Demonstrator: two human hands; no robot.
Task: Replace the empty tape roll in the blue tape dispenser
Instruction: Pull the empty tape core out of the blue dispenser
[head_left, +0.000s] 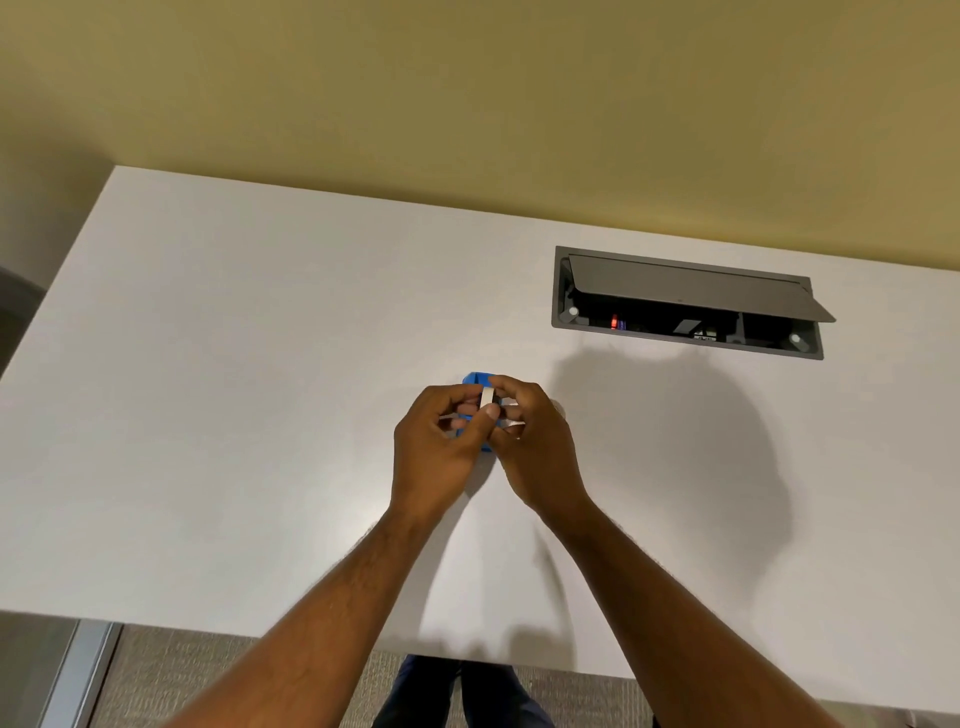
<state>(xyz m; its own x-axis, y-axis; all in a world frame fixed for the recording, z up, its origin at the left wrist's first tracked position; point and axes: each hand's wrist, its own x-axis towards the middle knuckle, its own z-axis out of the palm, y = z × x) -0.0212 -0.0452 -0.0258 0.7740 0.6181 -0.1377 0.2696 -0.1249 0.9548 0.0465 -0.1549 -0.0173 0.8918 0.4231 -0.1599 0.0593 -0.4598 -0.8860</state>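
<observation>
Small blue plastic tape dispenser — left hand, right hand pinching white tape roll; likely seating step — next, press roll home

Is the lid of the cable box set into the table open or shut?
Open. The grey lid is tilted up, and the cable box shows its dark inside, with a red light and connectors, in the white table.

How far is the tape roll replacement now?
Nothing looks finished. In hand: the left hand and right hand together grip the blue tape dispenser and pinch a white roll at it. Whether it is the empty or new roll is unclear, so seating remains unconfirmed.
</observation>
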